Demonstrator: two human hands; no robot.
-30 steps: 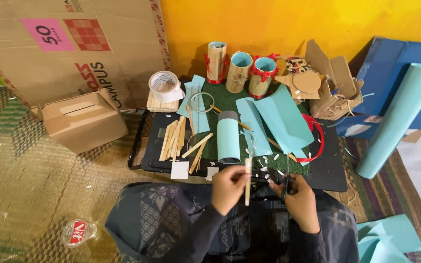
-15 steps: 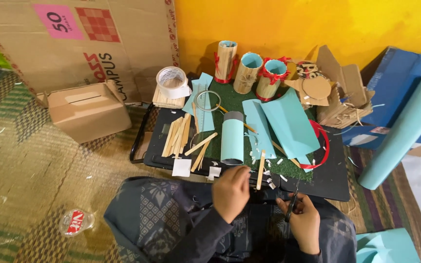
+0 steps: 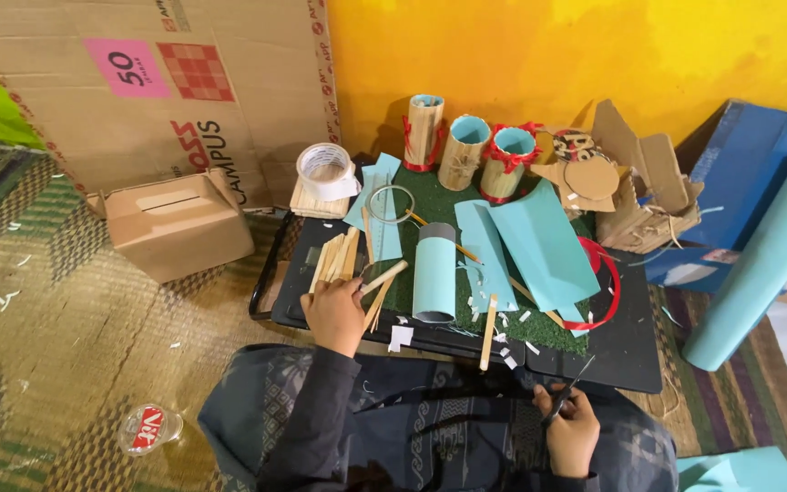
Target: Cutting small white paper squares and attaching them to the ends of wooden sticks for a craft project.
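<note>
Under the left hand's (image 3: pixel 334 312) fingers lie loose wooden sticks (image 3: pixel 339 257).

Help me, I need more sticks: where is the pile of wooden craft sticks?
In the head view, the wooden craft sticks lie on the black tray's left end, under the left hand, left of the light-blue paper tube.

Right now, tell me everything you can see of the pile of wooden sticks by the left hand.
The wooden sticks are flat, pale strips like craft sticks, lying in a loose fanned bundle on the black tray, near its left end. Most point away from the person; a few lie crossed at an angle. The left hand rests on their near ends, fingers curled over them. A blue tube lies just beside them.
</note>
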